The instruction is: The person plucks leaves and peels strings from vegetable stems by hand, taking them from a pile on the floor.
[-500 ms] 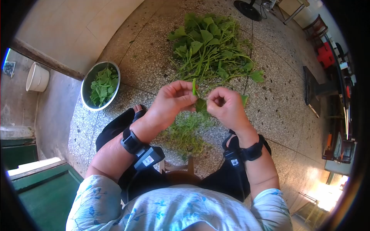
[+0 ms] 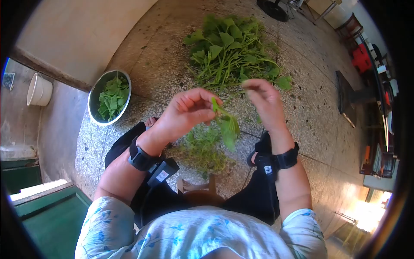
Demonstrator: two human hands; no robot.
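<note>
My left hand (image 2: 187, 110) pinches a leafy green stem (image 2: 215, 106) between thumb and fingers. The stem's leaf (image 2: 229, 128) hangs down to the right. Apart from it, my right hand (image 2: 268, 103) is raised with fingers stretched out and slightly blurred; no held thing can be made out there. Beyond both hands lies a big heap of leafy green stems (image 2: 230, 52) on the floor. Thin green peelings and scraps (image 2: 205, 149) are scattered below my hands, between my feet.
A metal bowl (image 2: 89, 108) holding green leaves stands on the speckled floor (image 2: 310, 112) to the left. Farther left are a white bucket (image 2: 39, 88) and a green door panel (image 2: 56, 220). A dark stand base (image 2: 272, 9) is at the top; furniture lines the right side.
My right hand has moved up and right, away from the stem, and its curled fingers have straightened. The leaf now hangs in plain view from the stem in my left hand.
</note>
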